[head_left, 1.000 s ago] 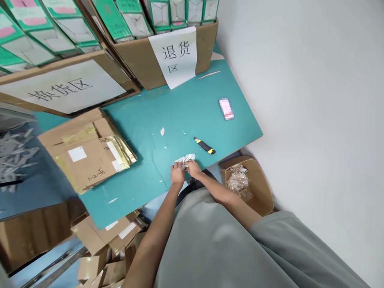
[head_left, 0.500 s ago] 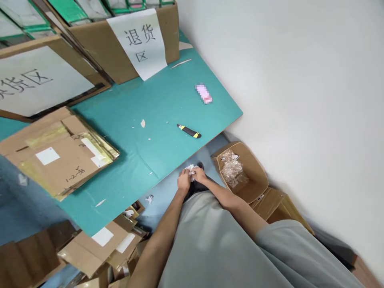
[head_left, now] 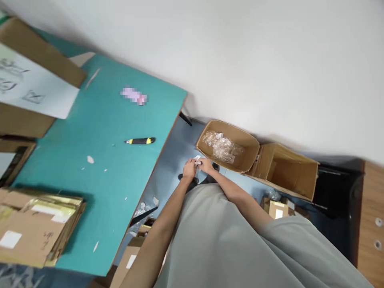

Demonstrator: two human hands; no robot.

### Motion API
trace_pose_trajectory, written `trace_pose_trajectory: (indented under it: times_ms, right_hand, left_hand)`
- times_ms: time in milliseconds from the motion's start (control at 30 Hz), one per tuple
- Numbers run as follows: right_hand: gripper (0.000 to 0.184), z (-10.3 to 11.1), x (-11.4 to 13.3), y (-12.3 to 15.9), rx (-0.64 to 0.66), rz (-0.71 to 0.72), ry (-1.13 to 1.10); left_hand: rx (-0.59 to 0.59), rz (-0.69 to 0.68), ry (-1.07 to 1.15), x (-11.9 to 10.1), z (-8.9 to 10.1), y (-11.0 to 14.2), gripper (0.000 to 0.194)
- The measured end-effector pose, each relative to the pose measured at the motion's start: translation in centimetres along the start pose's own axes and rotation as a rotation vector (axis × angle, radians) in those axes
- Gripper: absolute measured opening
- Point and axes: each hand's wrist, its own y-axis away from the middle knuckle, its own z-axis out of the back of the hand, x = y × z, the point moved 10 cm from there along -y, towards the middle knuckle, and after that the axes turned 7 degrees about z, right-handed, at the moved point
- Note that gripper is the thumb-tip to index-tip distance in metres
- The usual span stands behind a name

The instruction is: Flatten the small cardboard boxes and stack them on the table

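Both my hands meet in front of my body, low over the floor beside the table. My left hand is closed on a small crumpled piece of white paper. Pinching the same scrap from the other side is my right hand. A small darker bit shows between the fingertips, too small to make out. Just beyond the hands stands an open cardboard box with crumpled clear plastic wrap inside.
The green table on the left holds a utility knife, a blurred pink item, paper scraps and a stack of flattened cartons. A second open box stands to the right by the wall. More cartons lie on the floor.
My view has swung to the right, so the table has moved leftward and the second box has come into sight. My hands stay together on the white paper, now nearer the box with plastic.
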Motion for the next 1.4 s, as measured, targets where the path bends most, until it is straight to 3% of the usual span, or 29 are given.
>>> trace_pose_trajectory:
  times_ms: [167, 333, 433, 567, 700, 833, 967, 1067, 1200, 1400]
  right_hand:
    - [0.032, 7.6, -9.0, 3.5, -0.103, -0.143, -0.009]
    - [0.034, 13.9, -15.7, 6.4, -0.147, -0.27, 0.046]
    - [0.035, 16.4, -18.8, 7.2, -0.128, -0.319, 0.082]
    - [0.033, 18.5, -22.5, 7.4, -0.14, -0.394, 0.02]
    - [0.029, 18.8, -26.1, 7.8, -0.158, -0.503, -0.045]
    - [0.035, 18.1, -29.1, 8.9, -0.185, -0.621, -0.107]
    - [0.042, 17.2, -30.5, 10.3, -0.22, -0.675, -0.168]
    - [0.041, 16.2, -30.6, 12.1, -0.248, -0.686, -0.226]
    - [0.039, 13.9, -30.1, 16.5, -0.304, -0.737, -0.327]
    - [0.035, 6.8, -28.8, 27.6, -0.438, -0.983, -0.548]
  left_hand:
    - [0.031, -0.129, -0.096, -11.7, -3.5, -3.8, 0.034]
    - [0.038, -0.28, -0.101, -22.1, -6.7, -7.2, 0.033]
    - [0.057, -0.343, -0.106, -26.3, -8.4, -9.0, 0.036]
    - [0.114, -0.391, -0.121, -29.8, -10.8, -11.4, 0.043]
    - [0.175, -0.413, -0.122, -31.5, -13.1, -13.7, 0.06]
    - [0.215, -0.437, -0.107, -31.6, -14.5, -15.2, 0.077]
    - [0.194, -0.474, -0.09, -31.2, -13.8, -16.1, 0.078]
    - [0.21, -0.482, -0.133, -30.7, -13.2, -16.2, 0.064]
    - [0.353, -0.532, -0.261, -30.0, -15.1, -13.8, 0.035]
    - [0.598, -0.66, -0.48, -27.7, -21.9, -5.8, 0.014]
